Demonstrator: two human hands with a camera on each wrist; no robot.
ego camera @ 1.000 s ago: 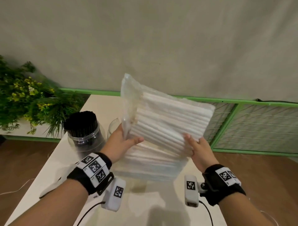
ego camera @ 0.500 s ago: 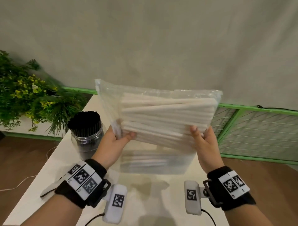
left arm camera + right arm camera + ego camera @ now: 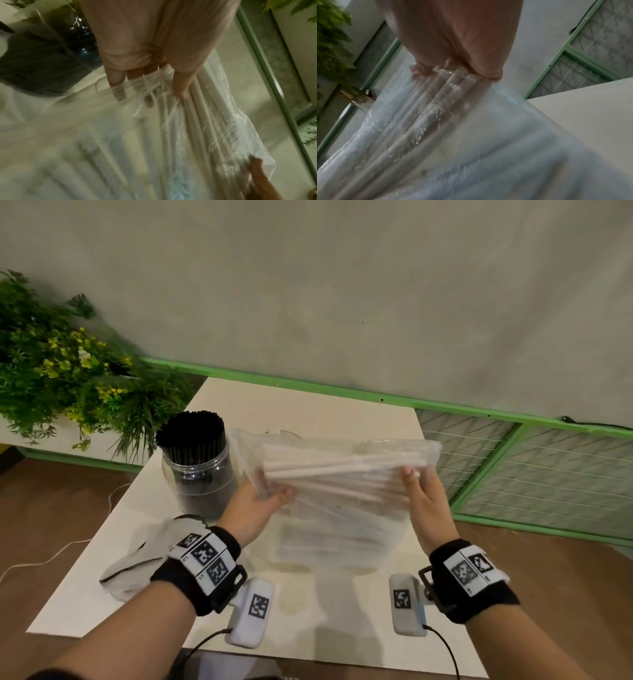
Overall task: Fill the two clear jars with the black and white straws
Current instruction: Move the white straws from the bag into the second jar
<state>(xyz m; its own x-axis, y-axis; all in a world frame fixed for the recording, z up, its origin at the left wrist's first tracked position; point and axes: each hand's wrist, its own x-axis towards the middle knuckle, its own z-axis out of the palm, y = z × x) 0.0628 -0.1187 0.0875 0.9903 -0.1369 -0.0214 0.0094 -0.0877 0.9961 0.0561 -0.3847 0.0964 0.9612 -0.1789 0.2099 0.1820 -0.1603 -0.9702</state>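
Observation:
A clear plastic bag of white straws (image 3: 346, 474) lies level just above the table, held at both ends. My left hand (image 3: 265, 496) grips its left end, thumb on top and fingers under the plastic (image 3: 149, 86). My right hand (image 3: 416, 484) grips the right end (image 3: 453, 73). The bag's lower part (image 3: 342, 537) hangs blurred toward the table. A clear jar (image 3: 200, 484) packed with black straws (image 3: 191, 436) stands left of the bag, close to my left hand. A second clear jar's rim (image 3: 279, 433) peeks from behind the bag.
A crumpled whitish empty bag (image 3: 137, 559) lies on the white table (image 3: 308, 405) at the left, by my left wrist. A leafy plant (image 3: 61, 378) stands off the table's far-left corner. A green-framed mesh panel (image 3: 534, 477) is to the right.
Both hands have brought the bag of white straws down from chest height to just over the table and turned it level. The view has tilted down.

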